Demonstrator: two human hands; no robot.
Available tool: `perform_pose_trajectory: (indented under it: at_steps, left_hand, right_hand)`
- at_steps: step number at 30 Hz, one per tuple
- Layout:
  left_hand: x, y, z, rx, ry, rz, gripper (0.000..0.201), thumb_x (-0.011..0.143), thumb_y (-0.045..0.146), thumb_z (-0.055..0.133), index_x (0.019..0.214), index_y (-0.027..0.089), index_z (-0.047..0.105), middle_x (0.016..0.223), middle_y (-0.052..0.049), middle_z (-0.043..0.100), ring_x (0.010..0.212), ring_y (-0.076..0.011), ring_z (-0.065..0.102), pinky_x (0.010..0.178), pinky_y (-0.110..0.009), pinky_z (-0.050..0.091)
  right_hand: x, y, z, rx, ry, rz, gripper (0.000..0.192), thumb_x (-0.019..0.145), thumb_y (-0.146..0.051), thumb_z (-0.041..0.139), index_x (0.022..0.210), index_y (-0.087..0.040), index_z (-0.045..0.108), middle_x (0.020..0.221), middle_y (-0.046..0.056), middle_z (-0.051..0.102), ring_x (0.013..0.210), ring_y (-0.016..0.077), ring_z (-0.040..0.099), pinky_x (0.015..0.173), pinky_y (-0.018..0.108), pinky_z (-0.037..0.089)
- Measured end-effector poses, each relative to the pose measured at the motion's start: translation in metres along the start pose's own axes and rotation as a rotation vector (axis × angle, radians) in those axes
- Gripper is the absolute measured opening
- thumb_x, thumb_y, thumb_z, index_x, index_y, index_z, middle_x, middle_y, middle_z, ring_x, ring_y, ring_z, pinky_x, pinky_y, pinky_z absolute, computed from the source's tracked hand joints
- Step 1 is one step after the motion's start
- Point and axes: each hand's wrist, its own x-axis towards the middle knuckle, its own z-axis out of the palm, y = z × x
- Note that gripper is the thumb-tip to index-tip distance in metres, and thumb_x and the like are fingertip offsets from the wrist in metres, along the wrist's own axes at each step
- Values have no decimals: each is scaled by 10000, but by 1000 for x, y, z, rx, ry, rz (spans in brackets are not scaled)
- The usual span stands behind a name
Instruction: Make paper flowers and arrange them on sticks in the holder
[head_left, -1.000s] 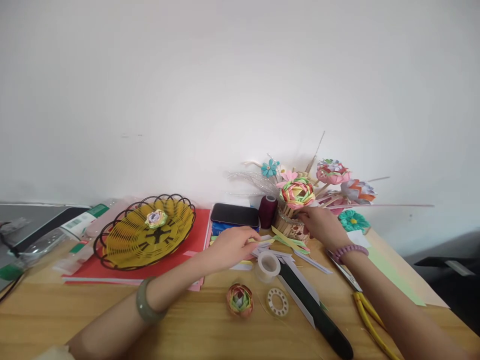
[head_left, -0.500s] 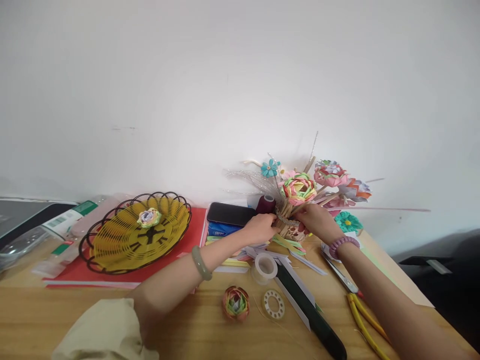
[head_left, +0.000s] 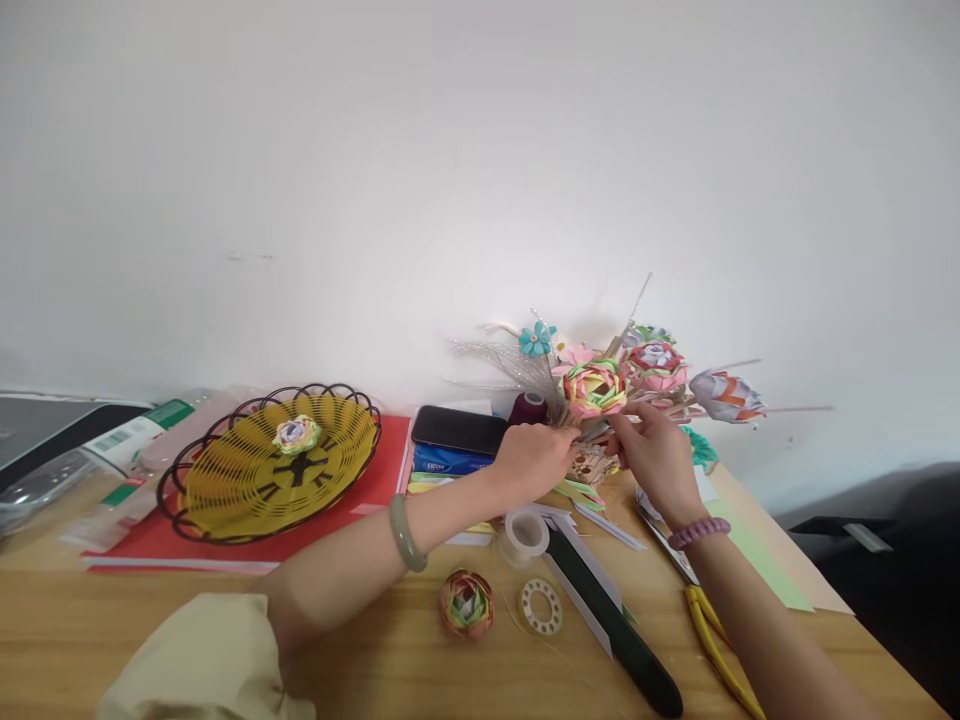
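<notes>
Flowers of folded paper (head_left: 657, 368) fan out from a small patterned holder (head_left: 592, 465) at the back of the wooden table (head_left: 375, 645), near the wall, and both hands are at work there. The left hand (head_left: 536, 460) reaches in from the left, its fingers bent inward at the stems just above the holder; what lies between them is hidden, so whether they grip anything cannot be told. The right hand (head_left: 661, 460) comes in from the other side, thumb and forefinger curled just beneath a green, yellow and pink flower (head_left: 595, 388); whether they are closed on its stem cannot be told either. A pale green bangle (head_left: 406, 535) circles the left wrist, a purple coiled band (head_left: 699, 532) the right.

Behind the left hand stands a maroon spool (head_left: 529, 407), and beside it a black phone (head_left: 459, 430) lies on a blue packet (head_left: 448, 460). Nearer the front are a roll of clear tape (head_left: 524, 537), a white ring with holes (head_left: 541, 607) and a loose paper flower (head_left: 467, 603). Yellow-handled scissors (head_left: 709, 630) lie by the right forearm. Over on the left, a yellow woven basket (head_left: 225, 500) rests on red paper (head_left: 391, 450), with one pale flower (head_left: 297, 435) inside.
</notes>
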Motion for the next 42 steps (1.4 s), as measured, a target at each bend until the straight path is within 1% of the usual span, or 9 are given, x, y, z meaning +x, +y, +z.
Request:
perform_pose_trajectory:
  at_steps: [6, 11, 16, 22, 27, 33, 36, 38, 42]
  left_hand:
    - [3, 12, -4, 128, -13, 135, 343, 901, 263, 339, 1194, 230, 515, 768, -82, 694, 720, -218, 660, 613, -308, 480]
    - [7, 20, -2, 214, -46, 280, 407, 864, 174, 415, 1269, 210, 429, 672, -77, 673, 672, -212, 661, 560, -267, 457]
    - [16, 23, 7, 310, -18, 284, 486, 838, 79, 403, 1318, 58, 334, 653, -125, 669, 644, -226, 664, 518, -261, 441]
    - [16, 18, 14, 389, 40, 297, 441, 842, 70, 346, 1278, 5, 364, 727, -168, 666, 665, -235, 661, 505, -268, 442]
    - [15, 10, 13, 415, 76, 323, 390, 853, 62, 293, 1218, 58, 431, 746, -154, 654, 669, -220, 649, 509, -255, 433]
    - [3, 0, 3, 404, 80, 385, 421, 867, 92, 286, 1276, 120, 382, 828, -159, 646, 691, -202, 637, 526, -251, 427]
    - [-4, -15, -3, 383, 42, 483, 389, 879, 115, 283, 1214, 202, 462, 891, -120, 642, 730, -172, 625, 547, -239, 424]
    - [-7, -27, -6, 371, 13, 519, 349, 879, 128, 304, 1136, 201, 529, 900, -103, 638, 718, -153, 615, 548, -234, 422]
    - [-3, -40, -4, 347, -8, 506, 408, 871, 110, 313, 1240, 207, 458, 1029, -114, 609, 737, -153, 616, 518, -237, 420]
  right_hand:
    - [-17, 5, -3, -30, 297, -36, 276, 773, -383, 451, 842, -166, 605, 422, -22, 556, 443, 165, 539, 563, 271, 394]
    - [-15, 13, 2, -108, 414, -81, 321, 779, -372, 441, 907, -138, 620, 537, 20, 586, 547, 171, 553, 582, 258, 373]
    - [-1, 15, 6, -129, 424, -58, 295, 803, -347, 428, 897, -153, 628, 565, 29, 600, 568, 185, 557, 592, 262, 367]
    - [5, 11, 2, -49, 402, -41, 270, 801, -345, 450, 870, -161, 636, 556, 36, 616, 606, 209, 580, 618, 275, 373]
    - [-2, 13, 3, 97, 409, -67, 305, 809, -408, 453, 863, -154, 614, 499, 3, 573, 501, 166, 528, 580, 272, 401]
    - [-28, 26, 1, 282, 363, -108, 337, 780, -501, 487, 857, -181, 559, 485, -35, 516, 420, 123, 457, 461, 253, 398]
    - [-50, 32, -9, 367, 310, -90, 310, 770, -498, 525, 832, -195, 541, 458, -52, 481, 383, 105, 416, 404, 234, 368]
    - [-64, 39, -19, 407, 260, -57, 292, 768, -488, 545, 816, -201, 545, 437, -60, 460, 366, 98, 397, 377, 223, 347]
    - [-83, 58, -40, 429, 201, 34, 288, 754, -473, 582, 789, -188, 564, 445, -53, 452, 356, 81, 362, 336, 199, 290]
